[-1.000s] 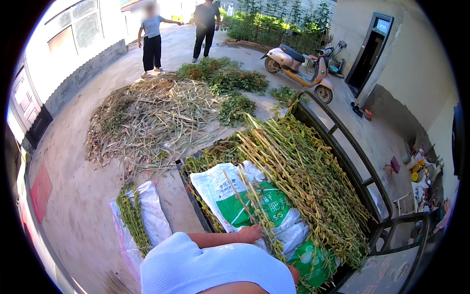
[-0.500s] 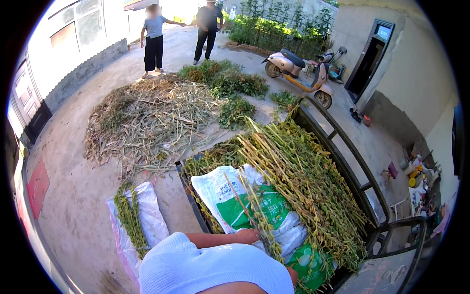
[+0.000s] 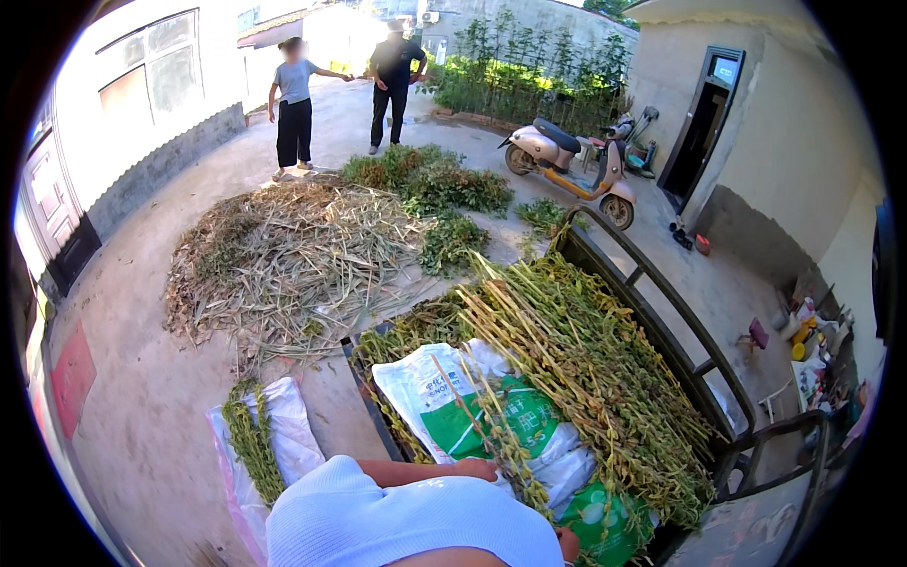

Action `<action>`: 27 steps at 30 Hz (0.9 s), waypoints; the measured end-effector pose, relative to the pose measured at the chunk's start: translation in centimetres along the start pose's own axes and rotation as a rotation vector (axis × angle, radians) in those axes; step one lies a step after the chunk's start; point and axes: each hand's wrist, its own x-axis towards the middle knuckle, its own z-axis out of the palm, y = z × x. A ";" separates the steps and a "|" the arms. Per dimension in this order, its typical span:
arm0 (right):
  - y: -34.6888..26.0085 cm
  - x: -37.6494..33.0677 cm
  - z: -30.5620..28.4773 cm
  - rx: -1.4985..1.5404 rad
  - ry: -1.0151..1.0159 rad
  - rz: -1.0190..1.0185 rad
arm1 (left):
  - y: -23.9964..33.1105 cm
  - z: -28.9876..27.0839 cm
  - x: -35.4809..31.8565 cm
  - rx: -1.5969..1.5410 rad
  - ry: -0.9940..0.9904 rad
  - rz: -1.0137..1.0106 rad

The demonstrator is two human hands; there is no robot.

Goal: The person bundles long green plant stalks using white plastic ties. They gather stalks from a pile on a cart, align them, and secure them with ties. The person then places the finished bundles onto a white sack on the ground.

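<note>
Many long green-yellow podded stalks (image 3: pixel 586 378) heaped over white-green sack (image 3: pixel 472 411).

Scooter (image 3: pixel 567 165) parked by doorway (image 3: pixel 701 123); two people (image 3: pixel 340 90) standing beyond dried stalk pile (image 3: pixel 283 260); green heap (image 3: pixel 430 184) beside.

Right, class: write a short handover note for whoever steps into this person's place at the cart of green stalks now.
Left hand: on the white-and-green sack in the cart, beside a stalk; grip unclear.
Right hand: mostly hidden at the sack's near end.
Green stalks: piled in the cart.
Done: a small bundle lies on the ground sack.
Left: the cart's pile.
</note>
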 end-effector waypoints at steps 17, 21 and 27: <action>1.6 0.5 0.9 0.019 0.127 -0.130 | 1.1 -1.1 -1.1 0.047 -0.112 -0.033; 0.4 0.2 0.3 0.000 0.072 -0.026 | 1.8 -1.6 -1.5 0.051 -0.106 -0.045; 0.5 0.0 0.7 0.009 0.082 -0.022 | 1.1 -0.5 -1.1 0.086 -0.074 -0.019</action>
